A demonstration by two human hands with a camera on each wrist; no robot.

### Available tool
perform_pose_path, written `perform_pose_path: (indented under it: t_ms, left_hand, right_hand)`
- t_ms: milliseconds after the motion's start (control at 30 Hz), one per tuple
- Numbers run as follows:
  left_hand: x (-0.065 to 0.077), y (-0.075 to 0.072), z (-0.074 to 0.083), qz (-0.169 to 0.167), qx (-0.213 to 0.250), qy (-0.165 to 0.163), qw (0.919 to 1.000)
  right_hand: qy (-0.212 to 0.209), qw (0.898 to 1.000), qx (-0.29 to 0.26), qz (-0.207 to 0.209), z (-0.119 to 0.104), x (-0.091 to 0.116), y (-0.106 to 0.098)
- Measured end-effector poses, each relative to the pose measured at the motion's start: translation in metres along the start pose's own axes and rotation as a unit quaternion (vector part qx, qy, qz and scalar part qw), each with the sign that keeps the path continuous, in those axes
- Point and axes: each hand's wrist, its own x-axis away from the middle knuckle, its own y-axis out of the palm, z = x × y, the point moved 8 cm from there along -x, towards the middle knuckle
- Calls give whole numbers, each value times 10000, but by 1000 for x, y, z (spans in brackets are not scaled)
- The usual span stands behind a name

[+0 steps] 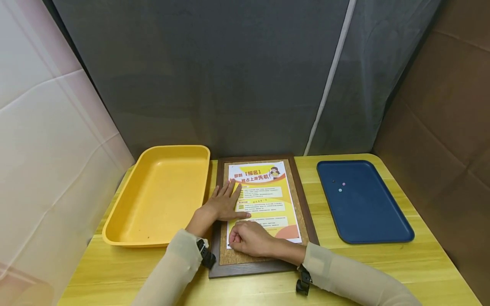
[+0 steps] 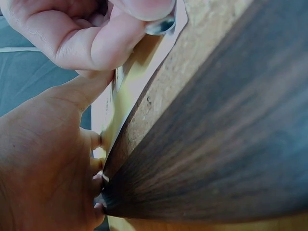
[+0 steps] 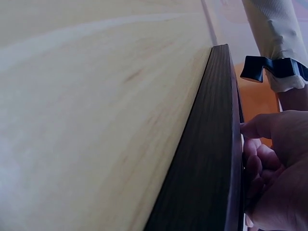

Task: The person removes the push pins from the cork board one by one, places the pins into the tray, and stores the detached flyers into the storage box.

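Observation:
A yellow and white printed poster (image 1: 264, 199) lies on a cork board (image 1: 234, 256) with a dark wooden frame. My left hand (image 1: 226, 204) rests on the poster's left side, fingers spread and straight. At the poster's lower left corner, my right hand (image 1: 250, 239) pinches a shiny metal thumbtack (image 2: 161, 25) between thumb and finger, its head showing in the left wrist view. Whether its point has entered the cork is hidden. In the right wrist view the curled right fingers (image 3: 260, 163) stand beyond the board's dark frame (image 3: 202, 159).
Left of the board stands a deep yellow tray (image 1: 168, 195), with a tiny dark speck near its front. A flat blue tray (image 1: 367, 208) lies to the right, with a few small tacks (image 1: 340, 190) on it. A grey curtain (image 1: 210, 76) hangs behind the table.

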Motion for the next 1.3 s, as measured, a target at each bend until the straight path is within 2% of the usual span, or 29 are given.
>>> perform_pose_path:
  t_ms: [267, 600, 833, 1000, 1300]
  left_hand:
    - [1, -1, 1, -16, -14, -8, 10000]
    - [2, 0, 0, -84, -9, -35, 10000]
    - [2, -1, 0, -64, 32, -55, 10000]
    - [2, -1, -1, -79, 26, -72, 9999]
    - [3, -1, -1, -121, -45, -143, 9998]
  right_hand:
    - [53, 9997, -192, -123, 1, 1, 0]
    - [132, 9940, -1009, -409, 8, 4, 0]
    - [-13, 9869, -1543, -474, 9, 9, -6]
    - [-67, 9834, -1723, -571, 11, 13, -11]
    - [92, 9798, -1913, -579, 23, 24, -24]
